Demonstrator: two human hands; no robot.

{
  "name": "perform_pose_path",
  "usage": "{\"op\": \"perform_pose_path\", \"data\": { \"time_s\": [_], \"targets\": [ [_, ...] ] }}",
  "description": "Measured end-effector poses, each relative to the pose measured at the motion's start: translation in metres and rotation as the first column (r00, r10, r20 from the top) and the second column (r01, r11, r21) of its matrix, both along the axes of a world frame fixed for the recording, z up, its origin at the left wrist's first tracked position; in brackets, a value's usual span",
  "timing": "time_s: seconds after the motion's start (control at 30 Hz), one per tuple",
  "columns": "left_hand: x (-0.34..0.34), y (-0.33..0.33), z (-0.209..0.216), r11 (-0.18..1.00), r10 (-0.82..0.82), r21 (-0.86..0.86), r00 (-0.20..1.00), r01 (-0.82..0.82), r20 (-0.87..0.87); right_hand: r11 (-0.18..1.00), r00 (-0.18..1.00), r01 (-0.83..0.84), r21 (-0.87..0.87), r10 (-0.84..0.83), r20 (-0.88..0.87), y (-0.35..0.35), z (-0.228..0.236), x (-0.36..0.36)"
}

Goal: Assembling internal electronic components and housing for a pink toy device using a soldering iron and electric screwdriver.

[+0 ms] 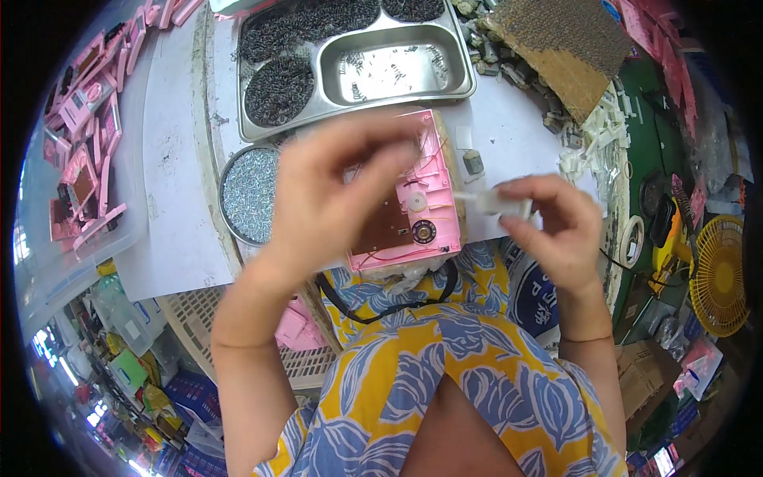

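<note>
A pink plastic casing (443, 208), with a brown board, a white round wheel, a small dark round part and thin red wires in it, lies in front of me. Over its left part hovers my left hand (322, 191), smeared by motion; its fingertips are too blurred to show whether anything is between them. To the right of the casing, my right hand (560, 234) pinches a small white plastic part (502, 204) between thumb and fingers. A thin pale stem sticks out from that part toward the casing. My left hand hides part of the casing.
Beyond the casing stands a metal tray (470, 75) with dark springs in its compartments. A round tin (251, 195) of small silvery pieces is at left. Grey blocks (472, 162) and white plastic parts (608, 127) lie right. A clear bin (48, 262) holds pink parts.
</note>
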State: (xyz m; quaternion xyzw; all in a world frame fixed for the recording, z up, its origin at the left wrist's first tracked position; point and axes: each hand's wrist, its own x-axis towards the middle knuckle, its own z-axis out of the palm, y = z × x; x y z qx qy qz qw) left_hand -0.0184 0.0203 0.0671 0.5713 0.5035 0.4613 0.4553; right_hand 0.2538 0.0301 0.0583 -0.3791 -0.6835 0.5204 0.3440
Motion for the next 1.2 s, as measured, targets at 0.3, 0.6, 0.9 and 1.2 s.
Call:
{"op": "perform_pose_path", "data": {
  "time_s": [0.3,0.6,0.9,1.2],
  "targets": [
    [0.017,-0.073,-0.048,0.848,0.349,-0.484,0.458,0.218,0.818,0.939,0.983,-0.182,0.293,0.175,0.048,-0.012,-0.004,-0.032],
    [0.025,-0.080,-0.035,0.906,0.180,-0.408,0.774,0.109,0.608,0.816,0.940,-0.329,0.475,0.236,0.245,-0.013,0.003,-0.029],
    [0.037,-0.047,-0.046,0.970,0.081,0.215,0.675,0.117,-0.733,0.970,0.958,-0.009,-0.242,-0.061,-0.280,0.004,-0.029,0.007],
    [0.013,-0.074,-0.061,0.921,0.024,0.325,0.800,0.216,-0.599,0.922,0.935,-0.198,0.332,0.076,0.346,0.019,-0.035,-0.015]
  ]
}}
